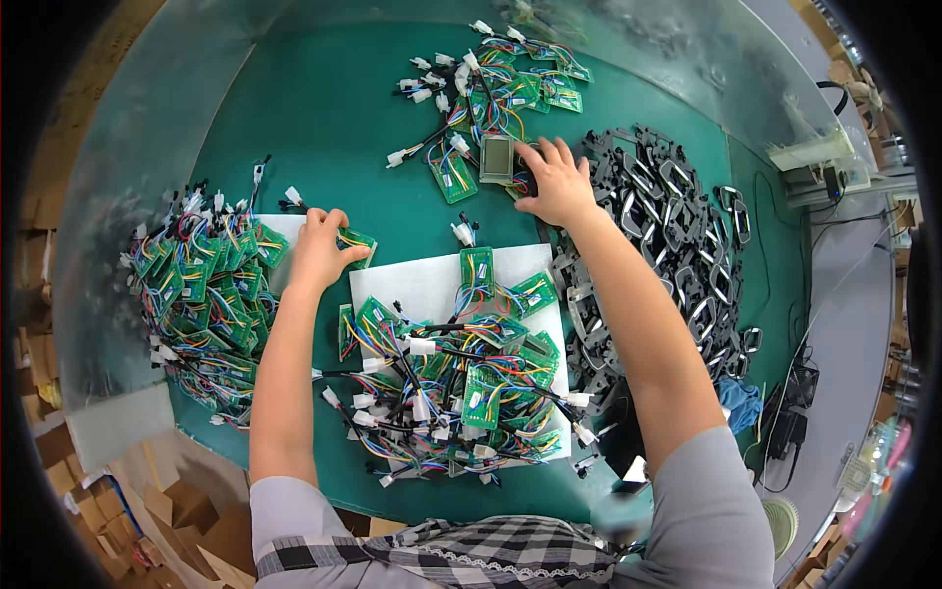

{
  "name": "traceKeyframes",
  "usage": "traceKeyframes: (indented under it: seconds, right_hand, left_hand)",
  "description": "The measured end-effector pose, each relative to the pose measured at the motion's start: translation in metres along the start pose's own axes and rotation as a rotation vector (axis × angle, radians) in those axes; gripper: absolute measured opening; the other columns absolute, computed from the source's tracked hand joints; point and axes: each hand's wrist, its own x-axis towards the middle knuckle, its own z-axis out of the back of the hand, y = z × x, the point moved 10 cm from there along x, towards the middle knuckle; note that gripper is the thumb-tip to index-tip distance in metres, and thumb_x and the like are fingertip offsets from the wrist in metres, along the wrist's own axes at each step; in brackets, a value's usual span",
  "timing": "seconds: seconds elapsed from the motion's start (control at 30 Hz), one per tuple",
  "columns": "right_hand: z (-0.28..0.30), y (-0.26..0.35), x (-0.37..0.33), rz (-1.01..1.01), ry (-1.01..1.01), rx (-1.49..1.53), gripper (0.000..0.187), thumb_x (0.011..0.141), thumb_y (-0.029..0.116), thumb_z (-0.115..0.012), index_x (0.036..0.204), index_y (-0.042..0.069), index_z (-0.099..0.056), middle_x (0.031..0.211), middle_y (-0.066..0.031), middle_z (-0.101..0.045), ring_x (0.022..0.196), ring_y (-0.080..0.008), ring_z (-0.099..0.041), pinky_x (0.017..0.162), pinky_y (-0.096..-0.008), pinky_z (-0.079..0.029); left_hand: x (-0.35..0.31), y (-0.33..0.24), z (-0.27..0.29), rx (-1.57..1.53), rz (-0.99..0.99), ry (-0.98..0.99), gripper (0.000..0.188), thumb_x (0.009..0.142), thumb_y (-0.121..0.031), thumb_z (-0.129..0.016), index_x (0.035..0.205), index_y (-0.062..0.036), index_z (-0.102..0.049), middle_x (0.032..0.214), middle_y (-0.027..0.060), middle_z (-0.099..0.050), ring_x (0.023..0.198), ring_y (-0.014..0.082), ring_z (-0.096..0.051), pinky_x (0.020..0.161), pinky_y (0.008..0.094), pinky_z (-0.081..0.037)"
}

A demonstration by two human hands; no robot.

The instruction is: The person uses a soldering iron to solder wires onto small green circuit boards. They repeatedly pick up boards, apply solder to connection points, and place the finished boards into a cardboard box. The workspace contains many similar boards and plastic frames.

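Observation:
My left hand [319,248] pinches a small green circuit board [361,245] between thumb and fingers, beside the left heap of wired circuit boards [201,290]. Farther right, my right hand [561,185] has its fingers spread. Its index finger and thumb are at the right edge of a board with a grey display [497,159]; whether they touch it I cannot tell. That board lies at the near end of a far cluster of wired boards [520,88] with white connectors. Between my forearms, more wired boards [483,398] are piled on a white foam sheet [402,285].
Black plastic frames [657,231], some with silvery rims, form a large heap on the right. A blue cloth [741,404] and black adapters [788,432] with cables sit beyond it. The green table [314,98] has translucent sheeting [137,128] along its edges. Cardboard boxes [186,515] stand at lower left.

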Motion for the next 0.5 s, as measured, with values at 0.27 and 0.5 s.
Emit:
traceKeyframes:
  seconds: [0.27,0.5]
  right_hand:
    - [-0.011,-0.041,-0.046,-0.012,0.311,-0.11,0.062,0.068,0.028,-0.078,0.12,0.013,-0.049,0.116,-0.0063,-0.056,0.115,-0.0265,-0.052,0.092,-0.0527,-0.041]
    - [0.018,-0.08,-0.112,-0.056,0.282,-0.172,0.05,0.073,0.022,-0.074,0.116,0.013,-0.051,0.106,-0.0066,-0.06,0.109,-0.0274,-0.055,0.1,-0.0471,-0.036]
  left_hand:
    - [-0.003,-0.024,0.013,0.263,-0.392,-0.19,0.053,0.066,-0.048,-0.076,0.091,-0.0061,-0.056,0.097,0.011,-0.058,0.098,0.0294,-0.054,0.087,0.0416,-0.04]
    - [-0.014,-0.061,0.077,-0.098,-0.158,-0.139,0.039,0.075,-0.04,-0.073,0.08,-0.0068,-0.051,0.07,0.0107,-0.058,0.068,0.0292,-0.057,0.063,0.041,-0.044]
